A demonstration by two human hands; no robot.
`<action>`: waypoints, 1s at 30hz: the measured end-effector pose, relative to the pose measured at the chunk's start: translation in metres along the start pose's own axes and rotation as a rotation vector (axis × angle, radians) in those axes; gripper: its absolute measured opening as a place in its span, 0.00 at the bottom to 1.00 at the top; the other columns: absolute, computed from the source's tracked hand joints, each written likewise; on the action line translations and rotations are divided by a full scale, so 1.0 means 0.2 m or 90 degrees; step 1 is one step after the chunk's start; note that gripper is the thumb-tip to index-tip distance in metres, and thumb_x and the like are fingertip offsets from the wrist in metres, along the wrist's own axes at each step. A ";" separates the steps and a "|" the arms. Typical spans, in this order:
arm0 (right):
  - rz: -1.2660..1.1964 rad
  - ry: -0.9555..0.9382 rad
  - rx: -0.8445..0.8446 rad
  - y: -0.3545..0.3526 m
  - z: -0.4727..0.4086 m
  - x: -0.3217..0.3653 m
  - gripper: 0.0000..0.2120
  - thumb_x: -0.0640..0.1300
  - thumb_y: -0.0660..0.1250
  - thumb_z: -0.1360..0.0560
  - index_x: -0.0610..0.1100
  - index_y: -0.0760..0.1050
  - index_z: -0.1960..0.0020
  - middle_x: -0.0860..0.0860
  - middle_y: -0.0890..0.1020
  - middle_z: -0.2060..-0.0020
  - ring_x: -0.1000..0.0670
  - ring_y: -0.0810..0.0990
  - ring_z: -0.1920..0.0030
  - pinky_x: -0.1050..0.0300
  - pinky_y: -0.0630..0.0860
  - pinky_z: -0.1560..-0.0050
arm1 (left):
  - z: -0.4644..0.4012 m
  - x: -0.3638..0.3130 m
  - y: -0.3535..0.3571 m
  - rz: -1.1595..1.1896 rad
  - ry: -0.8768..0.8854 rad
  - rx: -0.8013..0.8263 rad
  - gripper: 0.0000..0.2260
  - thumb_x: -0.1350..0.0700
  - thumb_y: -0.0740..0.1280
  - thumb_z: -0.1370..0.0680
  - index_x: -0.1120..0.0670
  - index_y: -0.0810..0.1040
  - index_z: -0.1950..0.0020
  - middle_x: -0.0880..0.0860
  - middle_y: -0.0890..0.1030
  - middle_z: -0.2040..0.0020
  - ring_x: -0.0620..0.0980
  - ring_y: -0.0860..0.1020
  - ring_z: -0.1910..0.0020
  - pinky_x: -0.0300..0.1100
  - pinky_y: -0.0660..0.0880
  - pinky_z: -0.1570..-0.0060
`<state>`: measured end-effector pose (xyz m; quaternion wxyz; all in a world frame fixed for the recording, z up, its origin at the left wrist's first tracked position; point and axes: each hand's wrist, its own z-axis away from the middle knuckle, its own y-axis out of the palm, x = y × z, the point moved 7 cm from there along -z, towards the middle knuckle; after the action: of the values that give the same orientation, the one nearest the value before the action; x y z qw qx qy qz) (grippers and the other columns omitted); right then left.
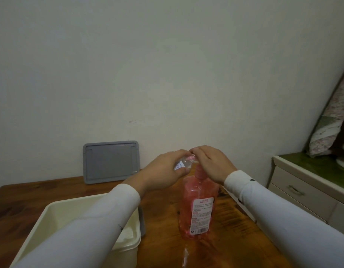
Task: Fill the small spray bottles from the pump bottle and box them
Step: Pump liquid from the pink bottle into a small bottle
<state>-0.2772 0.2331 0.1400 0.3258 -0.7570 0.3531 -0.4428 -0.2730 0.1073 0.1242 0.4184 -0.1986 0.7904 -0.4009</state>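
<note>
Pumping goes cleanest if the left hand [163,171], grip wrapped round the spray bottle [183,164], keeps its mouth under the pump bottle [198,206] spout while the right hand [209,163], fingers curled over the pump head, presses slowly.

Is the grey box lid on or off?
Off. The grey lid stands propped against the wall, apart from the cream box.

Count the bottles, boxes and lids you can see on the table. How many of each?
Pink pump bottle: 1
Small clear spray bottle, held in the left hand beside the right hand: 1
Cream box: 1
Grey lid leaning on the wall: 1
Total: 4
</note>
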 end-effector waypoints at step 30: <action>-0.032 0.033 0.002 -0.12 -0.05 0.14 0.23 0.54 0.54 0.20 0.36 0.78 0.48 0.43 0.78 0.43 0.53 0.74 0.59 0.78 0.68 0.64 | 0.10 0.10 -0.21 0.096 -0.113 -0.036 0.16 0.51 0.68 0.23 0.46 0.67 0.38 0.50 0.77 0.48 0.51 0.78 0.50 0.41 0.78 0.54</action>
<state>-0.2703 0.2206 0.1761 0.3062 -0.7535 0.3418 -0.4708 -0.2684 0.0602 0.1416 0.5101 -0.1854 0.7739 -0.3264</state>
